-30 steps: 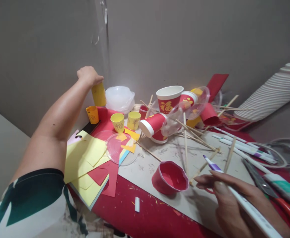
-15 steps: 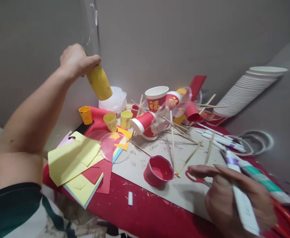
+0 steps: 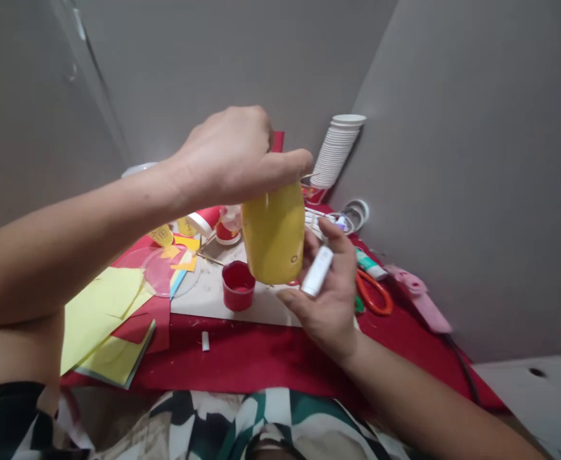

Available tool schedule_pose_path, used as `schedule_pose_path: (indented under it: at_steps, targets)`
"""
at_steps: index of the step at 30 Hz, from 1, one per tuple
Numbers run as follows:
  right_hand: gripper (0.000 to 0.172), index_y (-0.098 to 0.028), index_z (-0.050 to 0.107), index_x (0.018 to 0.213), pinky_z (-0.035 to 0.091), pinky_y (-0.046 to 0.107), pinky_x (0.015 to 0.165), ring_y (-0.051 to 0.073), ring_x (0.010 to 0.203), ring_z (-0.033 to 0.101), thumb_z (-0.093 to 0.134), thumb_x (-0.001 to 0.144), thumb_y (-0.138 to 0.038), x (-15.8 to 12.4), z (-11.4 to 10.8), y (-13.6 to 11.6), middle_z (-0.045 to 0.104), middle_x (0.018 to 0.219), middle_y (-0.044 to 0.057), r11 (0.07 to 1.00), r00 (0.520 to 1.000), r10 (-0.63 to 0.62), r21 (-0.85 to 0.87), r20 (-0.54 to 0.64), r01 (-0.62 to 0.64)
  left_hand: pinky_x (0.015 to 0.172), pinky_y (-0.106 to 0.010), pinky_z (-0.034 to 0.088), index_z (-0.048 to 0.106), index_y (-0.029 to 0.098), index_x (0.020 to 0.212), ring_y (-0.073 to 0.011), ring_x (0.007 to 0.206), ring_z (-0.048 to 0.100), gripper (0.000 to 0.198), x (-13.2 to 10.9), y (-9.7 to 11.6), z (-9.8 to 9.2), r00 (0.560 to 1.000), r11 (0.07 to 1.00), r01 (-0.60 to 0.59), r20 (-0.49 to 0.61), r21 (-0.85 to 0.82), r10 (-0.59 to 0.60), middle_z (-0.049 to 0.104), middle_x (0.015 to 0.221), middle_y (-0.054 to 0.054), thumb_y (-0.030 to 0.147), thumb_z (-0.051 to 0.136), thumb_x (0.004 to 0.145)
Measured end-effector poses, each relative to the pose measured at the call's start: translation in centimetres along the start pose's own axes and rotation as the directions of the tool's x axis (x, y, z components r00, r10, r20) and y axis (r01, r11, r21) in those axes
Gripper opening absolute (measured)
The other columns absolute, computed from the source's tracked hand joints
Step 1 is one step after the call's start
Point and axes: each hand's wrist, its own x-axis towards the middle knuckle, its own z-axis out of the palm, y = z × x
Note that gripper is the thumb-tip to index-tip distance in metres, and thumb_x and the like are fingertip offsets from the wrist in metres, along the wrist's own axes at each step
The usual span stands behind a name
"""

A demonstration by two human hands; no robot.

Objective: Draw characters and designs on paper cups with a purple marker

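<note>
My left hand (image 3: 235,153) grips the top of a yellow bottle-like container (image 3: 275,236) from above, holding it upright over the table. Palm up, my right hand (image 3: 331,287) is just right of the container's lower part. A white marker-like stick (image 3: 317,271) is held in its bent fingers. Behind and below the container stands a small red cup (image 3: 238,287) on a grey board (image 3: 194,303). The left hand covers the container's top.
Yellow paper sheets (image 3: 93,306) and a clear round lid (image 3: 153,271) lie left. Red cups (image 3: 208,218) lie behind. A leaning stack of white cups (image 3: 338,147), orange-handled scissors (image 3: 374,294), tape rolls (image 3: 357,214) and a pink device (image 3: 422,297) are on the right.
The view has swung right. My left hand has brought the yellow container from the left to the middle, beside my right hand, which has turned palm up. The red scissors by my right hand are now mostly hidden.
</note>
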Motion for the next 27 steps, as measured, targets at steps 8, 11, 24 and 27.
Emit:
schedule_pose_path:
  at_steps: [8, 11, 24, 27]
  targets:
    - [0.075, -0.04, 0.048, 0.144, 0.063, 0.045, 0.104, 0.025, 0.119, 0.073, 0.088, 0.08, -0.036, 1.7, -0.6, 0.4, 0.071, 0.133, 0.002, 0.909, 0.965, 0.263, 0.337, -0.009, -0.245, 0.073, -0.036, 0.048, 0.068, 0.016, 0.068, -0.0292, 0.086, 0.071, 0.057, 1.9, -0.5, 2.3, 0.991, 0.899, -0.086, 0.059, -0.43, 0.123, 0.056, 0.062, -0.005, 0.068, 0.061, 0.09]
    - [0.076, -0.038, 0.052, 0.144, 0.063, 0.048, 0.103, 0.028, 0.119, 0.072, 0.088, 0.078, -0.042, 2.2, -0.9, 0.0, 0.074, 0.128, 0.003, 0.854, 0.944, 0.326, 0.415, 0.04, -0.313, 0.076, -0.037, 0.053, 0.073, 0.016, 0.084, -0.0283, 0.09, 0.074, 0.064, 1.4, -2.4, 3.1, 0.977, 0.701, -0.096, 0.066, -0.706, 0.201, 0.067, 0.076, -0.004, 0.076, 0.052, 0.094]
    - [0.071, -0.03, 0.069, 0.122, 0.066, 0.044, 0.093, 0.031, 0.104, 0.076, 0.091, 0.063, -0.062, 2.1, -0.9, -0.2, 0.08, 0.108, 0.004, 0.698, 0.823, 0.524, 0.444, 0.22, -0.562, 0.11, -0.053, 0.056, 0.057, 0.02, 0.142, -0.0407, 0.139, 0.062, 0.084, -4.6, -5.8, 10.9, 0.856, 0.046, 0.132, 0.137, -0.99, 0.499, 0.066, 0.147, -0.019, 0.032, 0.096, 0.07]
    - [0.074, -0.031, 0.065, 0.132, 0.063, 0.048, 0.103, 0.033, 0.118, 0.073, 0.089, 0.068, -0.061, 2.0, -0.9, 0.4, 0.079, 0.118, 0.005, 0.691, 0.816, 0.527, 0.441, 0.236, -0.573, 0.112, -0.053, 0.053, 0.056, 0.018, 0.141, -0.0411, 0.139, 0.062, 0.088, -5.0, -5.9, 11.1, 0.899, 0.046, 0.135, 0.142, -0.99, 0.414, 0.067, 0.145, -0.02, 0.032, 0.099, 0.065]
